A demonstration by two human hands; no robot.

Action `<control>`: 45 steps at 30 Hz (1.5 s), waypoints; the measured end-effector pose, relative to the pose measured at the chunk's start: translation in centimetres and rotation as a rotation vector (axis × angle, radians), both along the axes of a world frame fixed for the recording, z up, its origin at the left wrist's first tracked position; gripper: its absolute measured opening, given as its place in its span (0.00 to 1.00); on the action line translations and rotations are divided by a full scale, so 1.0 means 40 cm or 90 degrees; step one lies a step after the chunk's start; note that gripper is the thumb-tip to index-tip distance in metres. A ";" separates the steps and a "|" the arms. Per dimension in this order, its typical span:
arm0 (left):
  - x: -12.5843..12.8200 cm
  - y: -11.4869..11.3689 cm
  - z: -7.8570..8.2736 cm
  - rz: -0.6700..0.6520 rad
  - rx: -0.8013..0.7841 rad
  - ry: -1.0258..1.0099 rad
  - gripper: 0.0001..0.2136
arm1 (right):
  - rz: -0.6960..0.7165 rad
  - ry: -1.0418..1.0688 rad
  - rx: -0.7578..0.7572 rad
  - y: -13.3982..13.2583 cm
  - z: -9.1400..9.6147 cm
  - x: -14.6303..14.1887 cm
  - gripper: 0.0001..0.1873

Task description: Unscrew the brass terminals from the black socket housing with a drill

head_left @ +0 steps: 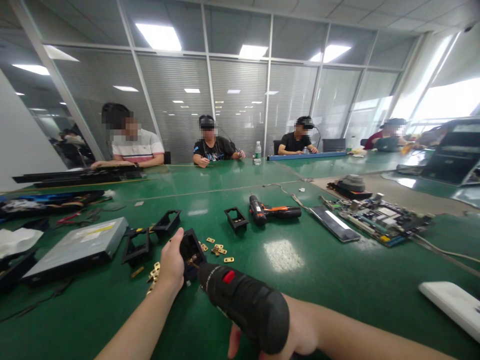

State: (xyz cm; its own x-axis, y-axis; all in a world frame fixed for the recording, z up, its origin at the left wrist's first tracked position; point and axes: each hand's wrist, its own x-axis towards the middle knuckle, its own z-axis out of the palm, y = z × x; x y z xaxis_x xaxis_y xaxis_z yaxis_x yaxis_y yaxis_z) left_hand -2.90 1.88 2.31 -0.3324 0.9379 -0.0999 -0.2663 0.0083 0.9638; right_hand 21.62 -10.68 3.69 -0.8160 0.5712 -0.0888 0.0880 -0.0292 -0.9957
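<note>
My left hand (173,260) is closed around the side of a black rectangular plastic frame (194,245), tilted up off the table. In my right hand (296,325) is a black cordless drill (243,305) with a red switch on top; its body hides most of my fingers. The drill's nose points into the frame's opening, where small brass-coloured pieces show; whether the bit touches them I cannot tell. Several small brass plates (218,249) lie just beyond the frame, and more brass plates (153,275) lie left of my wrist.
Similar black frames (237,220) stand nearby. A second drill (275,210) lies beyond them. To the left is a silver disc drive (80,245); to the right are a circuit board (386,217) and a white case (452,302). Several people sit across the green table (318,265).
</note>
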 end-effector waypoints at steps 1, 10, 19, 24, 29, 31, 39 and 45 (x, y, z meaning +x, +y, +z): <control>0.000 0.000 -0.001 0.003 0.001 -0.002 0.24 | 0.000 -0.005 0.007 -0.002 0.006 0.001 0.25; -0.002 0.004 -0.009 0.006 0.032 -0.009 0.26 | -0.009 -0.038 0.052 -0.010 -0.001 -0.005 0.24; -0.001 0.002 -0.015 0.000 0.028 -0.014 0.28 | -0.026 -0.032 -0.023 -0.020 0.003 0.004 0.25; 0.002 0.000 -0.013 0.001 0.038 -0.017 0.27 | -0.024 -0.027 -0.031 -0.022 -0.010 0.014 0.32; 0.005 -0.004 -0.010 0.000 0.032 -0.026 0.26 | -0.028 -0.010 -0.027 -0.027 -0.005 0.015 0.32; 0.004 -0.003 -0.012 -0.003 0.031 -0.032 0.25 | -0.030 -0.003 -0.039 -0.029 0.004 0.013 0.33; 0.002 -0.001 -0.019 -0.013 0.040 -0.018 0.29 | -0.035 -0.002 -0.069 -0.037 0.050 0.007 0.28; 0.005 -0.003 -0.018 -0.011 0.026 -0.023 0.27 | -0.031 -0.010 -0.053 -0.036 0.043 0.009 0.30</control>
State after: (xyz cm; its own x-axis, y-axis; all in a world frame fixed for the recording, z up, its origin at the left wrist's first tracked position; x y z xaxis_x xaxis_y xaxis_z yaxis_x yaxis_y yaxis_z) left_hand -2.71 1.75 1.60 -0.3122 0.9472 -0.0730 -0.3015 -0.0260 0.9531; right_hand 21.98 -12.11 5.40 -0.7852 0.6008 -0.1501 0.0998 -0.1165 -0.9882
